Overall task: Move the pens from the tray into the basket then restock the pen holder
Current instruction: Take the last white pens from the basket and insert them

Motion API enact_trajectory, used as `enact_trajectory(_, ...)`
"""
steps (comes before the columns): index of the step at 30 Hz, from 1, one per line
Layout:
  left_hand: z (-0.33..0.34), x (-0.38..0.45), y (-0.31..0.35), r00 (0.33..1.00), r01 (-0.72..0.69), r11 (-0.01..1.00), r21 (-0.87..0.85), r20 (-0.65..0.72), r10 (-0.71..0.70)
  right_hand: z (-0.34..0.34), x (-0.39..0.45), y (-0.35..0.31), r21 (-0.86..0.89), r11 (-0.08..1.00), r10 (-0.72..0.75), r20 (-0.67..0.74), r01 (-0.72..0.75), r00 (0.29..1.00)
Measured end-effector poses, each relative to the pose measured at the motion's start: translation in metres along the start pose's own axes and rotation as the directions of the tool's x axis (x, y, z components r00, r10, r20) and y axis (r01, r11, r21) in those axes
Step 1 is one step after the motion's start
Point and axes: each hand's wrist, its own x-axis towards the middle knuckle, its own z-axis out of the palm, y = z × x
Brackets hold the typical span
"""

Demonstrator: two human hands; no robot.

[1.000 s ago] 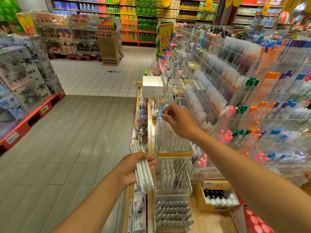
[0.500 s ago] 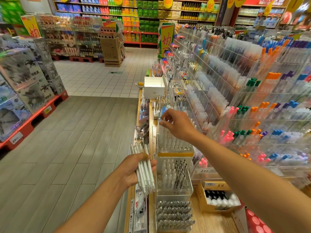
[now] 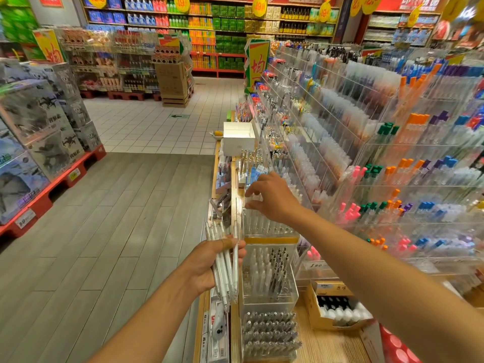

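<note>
My left hand [image 3: 209, 265] grips a bundle of several white pens [image 3: 224, 260], held upright beside the shelf edge. My right hand [image 3: 275, 197] reaches over the clear acrylic pen holder [image 3: 267, 229] and pinches the top of a white pen [image 3: 255, 199] standing in its upper tier. The holder's lower tiers [image 3: 269, 284] contain white, black and silver pens. No tray or basket is visible.
A white open box [image 3: 238, 138] sits further along the wooden shelf. A cardboard box of black-and-white bottles [image 3: 337, 307] stands right of the holder. Tiered acrylic racks of coloured pens [image 3: 392, 153] fill the right side. The grey aisle floor [image 3: 117, 205] lies to the left.
My right hand has lowered toward the holder's upper tier with the pen in its fingertips. My left hand keeps its bundle nearly still.
</note>
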Motion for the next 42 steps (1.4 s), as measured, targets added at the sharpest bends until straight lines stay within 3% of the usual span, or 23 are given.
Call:
enact_trajectory(3, 0.004, -0.001, 0.0, 0.998, -0.016, 0.999, -0.049, 0.065, 0.019, -0.003, -0.02, -0.005, 0.243, 0.97, -0.002, -0.073, 0.02, 0.997)
enact_trajectory(5, 0.008, 0.0, -0.001, 0.996, -0.032, 0.996, -0.088, 0.08, 0.039, -0.003, -0.036, -0.006, 0.487, 0.869, 0.042, 0.104, -0.088, 0.994)
enact_trajectory(7, 0.012, 0.002, -0.002, 0.994, -0.037, 0.997, -0.067, 0.097, 0.044, -0.001, -0.05, -0.006, 0.651, 0.71, 0.051, 0.332, -0.268, 0.942)
enact_trajectory(9, 0.017, 0.005, -0.005, 0.992, -0.03, 0.999, -0.012, 0.122, 0.031, 0.0, -0.061, -0.002, 0.76, 0.54, 0.028, 0.414, -0.362, 0.91)
enact_trajectory(13, 0.029, 0.012, -0.01, 0.981, -0.001, 1.0, -0.028, 0.194, 0.006, -0.01, -0.071, 0.015, 0.853, 0.304, 0.068, 0.425, -0.424, 0.903)
enact_trajectory(16, 0.034, 0.02, -0.014, 0.985, 0.036, 0.995, -0.091, 0.171, -0.021, -0.032, -0.071, 0.034, 0.906, 0.212, 0.257, 0.31, -0.366, 0.915)
enact_trajectory(18, 0.034, 0.024, -0.016, 0.991, 0.067, 0.996, -0.05, 0.123, -0.061, -0.048, -0.071, 0.05, 0.907, 0.309, 0.389, 0.154, -0.286, 0.908)
enact_trajectory(20, 0.03, 0.028, -0.02, 0.993, 0.095, 0.995, -0.003, 0.073, -0.095, -0.06, -0.07, 0.065, 0.843, 0.492, 0.453, -0.036, -0.216, 0.891)
enact_trajectory(23, 0.026, 0.033, -0.025, 0.994, 0.106, 0.994, 0.006, 0.008, -0.106, -0.063, -0.07, 0.077, 0.678, 0.715, 0.423, -0.23, -0.167, 0.876)
enact_trajectory(26, 0.025, 0.038, -0.027, 0.996, 0.086, 0.996, -0.012, -0.033, -0.087, -0.051, -0.071, 0.08, 0.487, 0.855, 0.343, -0.279, -0.176, 0.897)
enact_trajectory(42, 0.023, 0.033, -0.024, 0.995, 0.08, 0.997, 0.011, -0.057, -0.079, -0.008, -0.072, 0.082, 0.369, 0.915, 0.239, -0.164, -0.165, 0.957)
